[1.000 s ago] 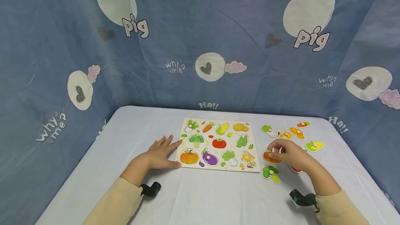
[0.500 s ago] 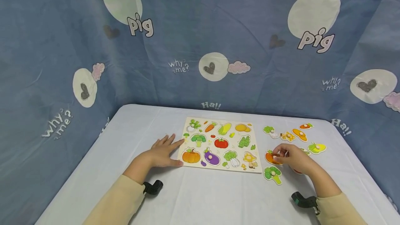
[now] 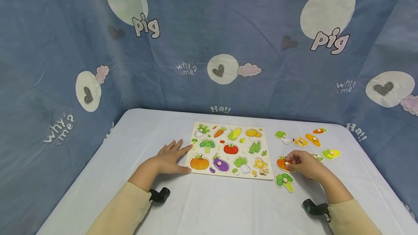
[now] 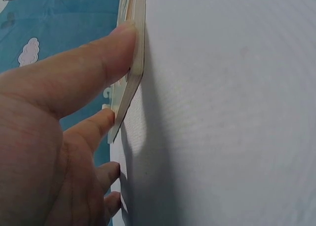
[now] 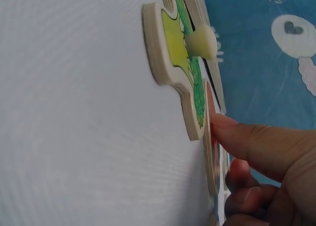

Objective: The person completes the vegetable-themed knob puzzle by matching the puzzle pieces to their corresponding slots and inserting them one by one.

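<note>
A wooden vegetable puzzle board (image 3: 217, 139) lies flat on the table. My left hand (image 3: 168, 160) rests at its left side with fingers spread; in the left wrist view the thumb (image 4: 121, 48) and index finger touch the board's edge (image 4: 131, 95). The eggplant piece (image 3: 221, 164) with its knob sits in the board. To the right of the board, my right hand (image 3: 305, 164) pinches the knob of the orange pumpkin piece (image 3: 281, 163), which lies on the table. A broccoli piece (image 3: 285, 182) lies just in front of it, its knob (image 5: 202, 42) showing in the right wrist view.
Several knobbed pieces lie beyond the right hand: cabbage (image 3: 282, 137), mushroom (image 3: 300, 141), an orange-yellow one (image 3: 312, 140), carrot (image 3: 319, 131) and corn (image 3: 331, 154). A green piece (image 3: 318, 157) and a red one (image 3: 311, 179) are partly hidden by the hand. A blue printed cloth (image 3: 196, 28) hangs behind the table.
The right thumb and fingers have closed in on the pumpkin piece's knob. The left hand keeps its place at the board. The head view has shifted slightly.
</note>
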A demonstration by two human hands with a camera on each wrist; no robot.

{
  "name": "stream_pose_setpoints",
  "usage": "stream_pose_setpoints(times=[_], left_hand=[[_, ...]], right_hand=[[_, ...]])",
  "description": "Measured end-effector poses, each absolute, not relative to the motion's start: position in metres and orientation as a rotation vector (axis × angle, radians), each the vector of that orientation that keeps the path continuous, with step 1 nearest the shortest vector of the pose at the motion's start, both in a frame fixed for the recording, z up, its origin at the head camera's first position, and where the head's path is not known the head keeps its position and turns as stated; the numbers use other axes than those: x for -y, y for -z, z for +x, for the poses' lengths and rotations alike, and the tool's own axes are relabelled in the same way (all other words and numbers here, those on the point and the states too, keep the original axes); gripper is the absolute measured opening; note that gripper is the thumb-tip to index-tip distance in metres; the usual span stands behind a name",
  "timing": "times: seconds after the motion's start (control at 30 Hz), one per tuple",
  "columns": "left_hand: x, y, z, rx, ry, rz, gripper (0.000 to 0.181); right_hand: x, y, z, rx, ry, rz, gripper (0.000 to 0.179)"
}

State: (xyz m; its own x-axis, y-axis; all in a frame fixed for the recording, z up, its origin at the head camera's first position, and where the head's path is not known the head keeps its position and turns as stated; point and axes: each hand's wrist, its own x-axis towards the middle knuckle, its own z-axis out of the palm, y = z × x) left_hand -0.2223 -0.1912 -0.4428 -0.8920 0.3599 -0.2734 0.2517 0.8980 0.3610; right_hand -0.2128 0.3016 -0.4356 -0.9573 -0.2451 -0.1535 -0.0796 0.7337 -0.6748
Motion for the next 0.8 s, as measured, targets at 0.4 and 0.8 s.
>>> stream_pose_setpoints(times=[0.4, 0.8], left_hand=[[0.19, 0.439, -0.221, -2.731, -0.467, 0.46, 0.096], [0.191, 0.442, -0.223, -2.732, -0.466, 0.45, 0.097]], right_hand=[[-0.301, 0.435, -0.214, -2.715, 0.966, -0.266, 0.013], [-0.299, 0.422, -0.211, -2.71, 0.926, -0.298, 0.017]])
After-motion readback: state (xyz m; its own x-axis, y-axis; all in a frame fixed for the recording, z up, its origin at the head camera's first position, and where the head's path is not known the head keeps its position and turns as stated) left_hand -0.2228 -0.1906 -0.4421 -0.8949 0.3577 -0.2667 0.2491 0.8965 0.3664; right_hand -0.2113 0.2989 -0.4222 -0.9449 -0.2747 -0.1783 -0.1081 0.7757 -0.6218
